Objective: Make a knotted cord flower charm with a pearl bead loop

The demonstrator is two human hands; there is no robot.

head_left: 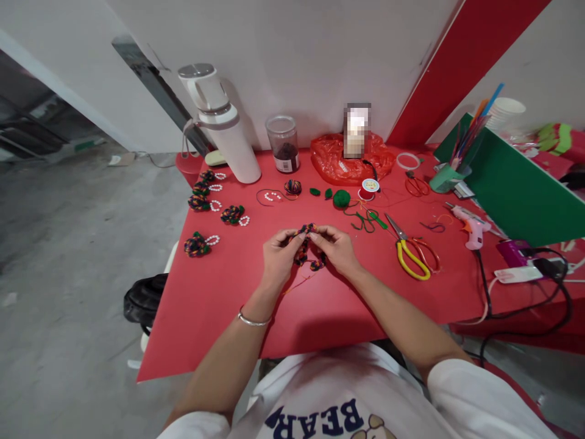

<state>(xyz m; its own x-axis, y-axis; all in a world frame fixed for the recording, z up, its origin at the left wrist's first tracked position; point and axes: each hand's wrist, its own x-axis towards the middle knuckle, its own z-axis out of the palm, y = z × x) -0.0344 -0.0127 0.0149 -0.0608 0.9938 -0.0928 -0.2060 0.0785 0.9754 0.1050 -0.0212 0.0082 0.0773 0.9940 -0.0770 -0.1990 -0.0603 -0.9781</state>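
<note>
Above the middle of the red table, my left hand (pixel 280 253) and my right hand (pixel 337 247) pinch a curled multicoloured crochet strip (pixel 301 255) between thumbs and fingers. Part of the strip hangs below my fingers, and loose yarn ends trail onto the table. Beyond my hands lie a green yarn ball (pixel 341 198), two small green crochet leaves (pixel 315 191) and a multicoloured yarn ball (pixel 293 186). A green-handled crochet hook (pixel 378 220) rests on loose green yarn to the right. Yellow-handled scissors (pixel 411 259) lie open beside my right forearm.
Several crochet flowers with white bead loops (pixel 196 244) sit at the left. Along the back stand a white thermos (pixel 235 149), a clear jar (pixel 282 146) and a phone (pixel 356 131) on a red plastic bag (pixel 326 161). A pink glue gun (pixel 475 230) and corded power strip (pixel 516 274) are right.
</note>
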